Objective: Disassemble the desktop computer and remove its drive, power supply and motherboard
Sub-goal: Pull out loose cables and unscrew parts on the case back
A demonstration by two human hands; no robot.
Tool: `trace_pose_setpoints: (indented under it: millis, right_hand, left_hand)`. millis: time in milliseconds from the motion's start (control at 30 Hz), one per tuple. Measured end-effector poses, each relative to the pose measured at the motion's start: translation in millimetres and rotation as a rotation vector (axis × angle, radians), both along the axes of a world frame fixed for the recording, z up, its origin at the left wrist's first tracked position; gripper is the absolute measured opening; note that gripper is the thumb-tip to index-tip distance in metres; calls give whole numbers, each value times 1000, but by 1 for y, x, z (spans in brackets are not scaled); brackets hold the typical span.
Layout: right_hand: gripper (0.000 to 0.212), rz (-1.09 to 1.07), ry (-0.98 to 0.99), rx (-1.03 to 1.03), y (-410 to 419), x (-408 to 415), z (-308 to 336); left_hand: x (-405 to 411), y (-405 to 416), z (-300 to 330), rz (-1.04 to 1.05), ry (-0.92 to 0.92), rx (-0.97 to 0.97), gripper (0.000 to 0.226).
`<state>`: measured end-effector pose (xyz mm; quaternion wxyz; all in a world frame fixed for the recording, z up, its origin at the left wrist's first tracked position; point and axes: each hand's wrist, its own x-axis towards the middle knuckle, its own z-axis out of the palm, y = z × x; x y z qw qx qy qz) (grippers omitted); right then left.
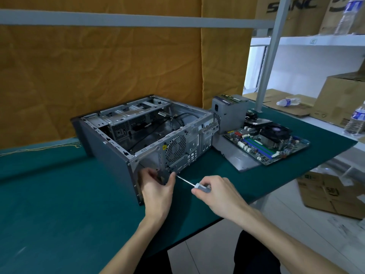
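While I look down over both arms, the open grey steel desktop computer case [142,133] lies on its side on the dark green bench mat [49,184], its rear panel facing me. My right hand [215,192] is clenched round the grey handle of a slim steel-shafted screwdriver [194,184], whose tip points at the lower edge of that rear panel. My left hand [158,186] is at the same lower corner of the case, fingers curled against the metal; whether it pinches a screw or only steadies the panel I cannot tell.

To the right of the case, the grey boxy power supply [229,113] stands upright, and the green motherboard with its black cooler fan [268,143] lies flat beside it on what looks like a grey metal side panel [241,157]. A silvery round-topped part behind the motherboard may be the drive [258,121], though it is half hidden.

I judge the case stiff, fairly light now that it looks emptied, with sharp stamped edges; I would hold it by the folded frame rails. I judge the motherboard fragile, so its bare edges are the place to lift it.
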<state>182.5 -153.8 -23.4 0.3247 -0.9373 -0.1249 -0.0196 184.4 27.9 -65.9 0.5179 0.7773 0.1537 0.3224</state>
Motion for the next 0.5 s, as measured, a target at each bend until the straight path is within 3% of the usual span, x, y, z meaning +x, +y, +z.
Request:
trace_pose_setpoints:
  millis: [133,233,300,367,500]
  right_hand:
    - [25,-44,-139,-172,9,-9,4]
    - [34,-40,-318,-360,18,-14,4]
    - [38,-32,-320,-398,23,-17,2]
    - [34,-37,-156,-309,23,-17,1]
    - [38,3,433,75,-1,-5,11]
  left_hand:
    - [-2,-8,2,-100,177,-42,30]
    - [4,-11,12,-305,284,-380,38]
    - [8,-13,18,-372,339,-566,38]
    - [10,-14,21,-406,376,-779,32]
    - [12,-12,18,-504,353,-1018,22]
